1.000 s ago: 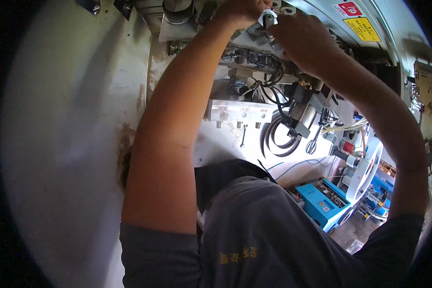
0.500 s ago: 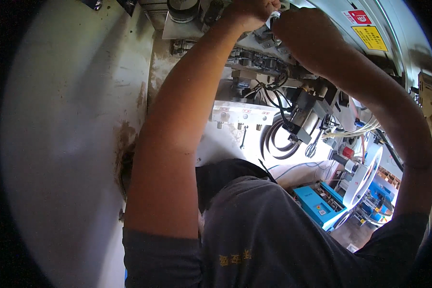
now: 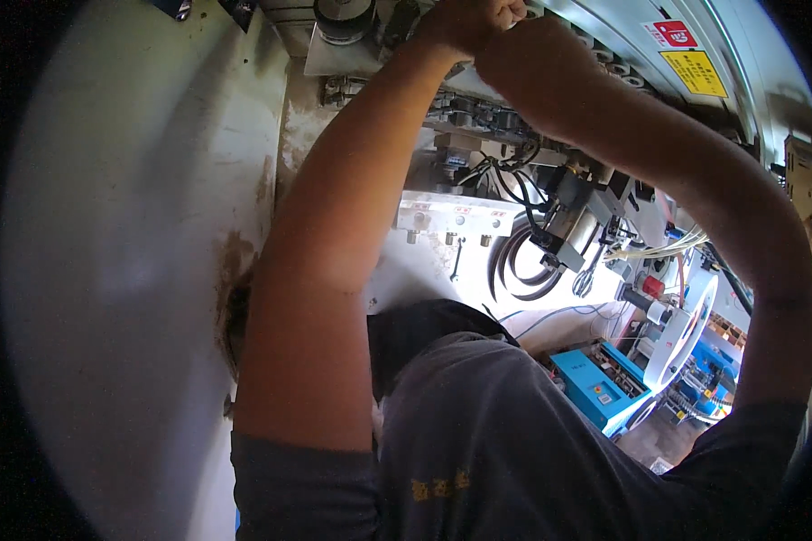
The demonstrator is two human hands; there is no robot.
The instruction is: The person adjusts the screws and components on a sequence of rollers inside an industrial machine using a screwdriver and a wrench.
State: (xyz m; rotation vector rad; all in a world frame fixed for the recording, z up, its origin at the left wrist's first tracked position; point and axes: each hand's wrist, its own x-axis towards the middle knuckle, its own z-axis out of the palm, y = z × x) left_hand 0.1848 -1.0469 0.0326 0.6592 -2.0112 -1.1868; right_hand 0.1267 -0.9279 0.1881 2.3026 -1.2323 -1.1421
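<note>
Both my arms reach up into a machine, and the hands meet at the top edge of the head view. My left hand [image 3: 475, 22] is closed, its fingers curled in beside the right one. Closed as well, my right hand [image 3: 534, 56] shows mostly its back, close against the left. Whatever lies in the fingers is hidden. Just below the hands runs a row of dark metal machine parts [image 3: 469, 113] with fittings. A black round knob-like cylinder [image 3: 345, 20] sits on a metal plate left of my left wrist.
A pale metal panel [image 3: 135, 225] stands close on the left. Below my hands are a white strip with fittings [image 3: 456, 216], a metal cylinder with black cables [image 3: 568, 221] and coiled dark hose [image 3: 514, 270]. Lower right stand a blue machine [image 3: 595, 388] and a white reel [image 3: 686, 334].
My right hand has shifted left and slightly down, closer against the left hand. A pale ring-like part that showed between the hands is now covered. The left hand has barely moved.
</note>
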